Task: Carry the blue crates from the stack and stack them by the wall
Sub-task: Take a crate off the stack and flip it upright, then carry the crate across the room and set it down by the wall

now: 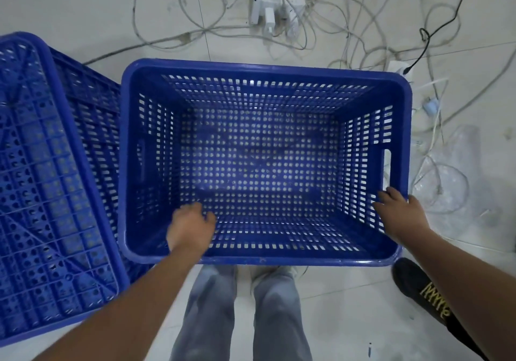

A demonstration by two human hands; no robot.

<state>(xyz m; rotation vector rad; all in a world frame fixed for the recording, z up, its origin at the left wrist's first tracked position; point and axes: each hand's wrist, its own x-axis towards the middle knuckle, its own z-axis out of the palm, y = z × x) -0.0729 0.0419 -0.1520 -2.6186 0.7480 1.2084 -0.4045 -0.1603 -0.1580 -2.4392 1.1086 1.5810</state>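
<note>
Looking straight down into an open blue crate (265, 162) sitting upright on the tiled floor (83, 3), right in front of the person's knees, with a second crate (55, 165) turned bottom-up just beside it on the left. The left hand (191, 228) reaches over the near rim and down inside, fingers loosely bent, gripping nothing that I can see. The right hand (402, 215) lies at the near right corner, fingers spread across the inside of the right wall, thumb side over the rim, resting rather than gripping. This looks like an easy carry: an empty, perforated plastic shell, probably light and stiff, bulky more than heavy, and the smooth rim could slip under a one-sided hold. The best holds are likely the handle slot (387, 166) in the right wall and its twin opposite, one per hand. Watch the tangle of cables (321, 25) past the far rim.
</note>
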